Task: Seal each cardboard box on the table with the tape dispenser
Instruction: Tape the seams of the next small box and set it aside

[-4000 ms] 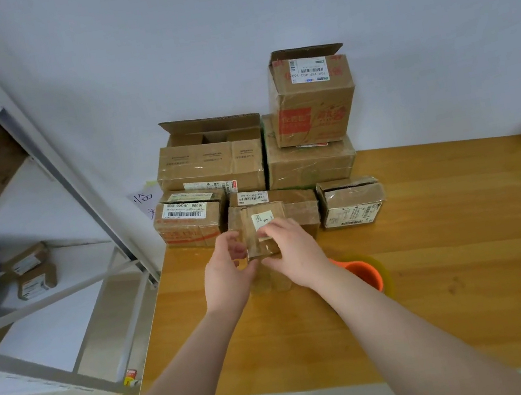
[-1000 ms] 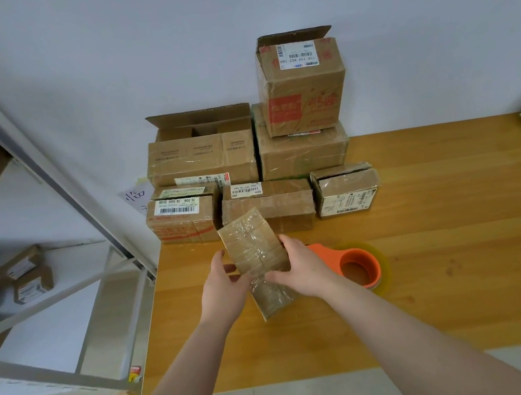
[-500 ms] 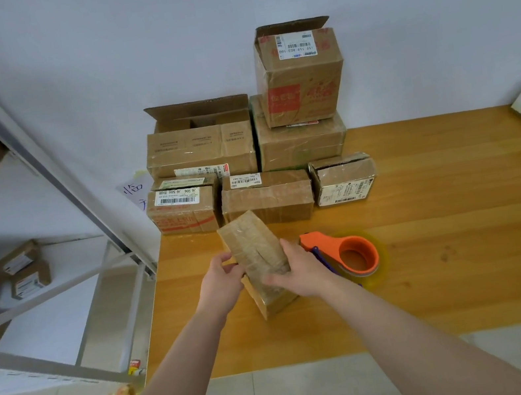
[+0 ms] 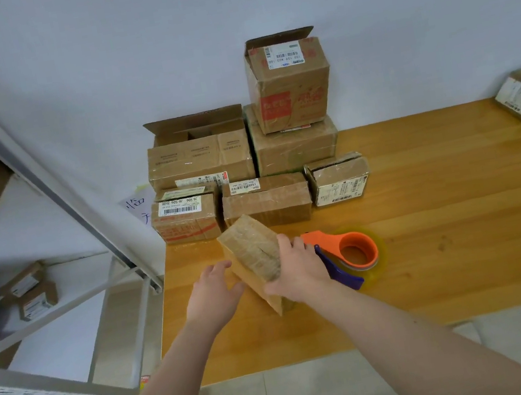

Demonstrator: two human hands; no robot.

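- The right hand [image 4: 296, 271] is gripping the box [image 4: 251, 254] from its right side. Its fingers are curling over the top face and the thumb is wrapping round the near end.
- The left hand [image 4: 212, 289] is hanging by the box's left face with fingers loosely spread, holding nothing. I cannot tell whether its fingertips are touching the cardboard.
- The box is resting on the table [image 4: 453, 250] near the front-left corner, in front of the stack [image 4: 248, 178], and is looking tipped rather than flat. Its long axis is running away from the person, with the far end leaning left.
- The dispenser [image 4: 355, 250] is lying flat on the table just right of the right hand, partly hidden behind it. Its orange nose is pointing far-left, close to that hand's fingers, and the blue handle is trailing near-right.
- The right hand is sitting much nearer the dispenser, with the box lying between the dispenser and the left hand. Picking it up likely means the left hand steadying the box while the right hand is reaching sideways.
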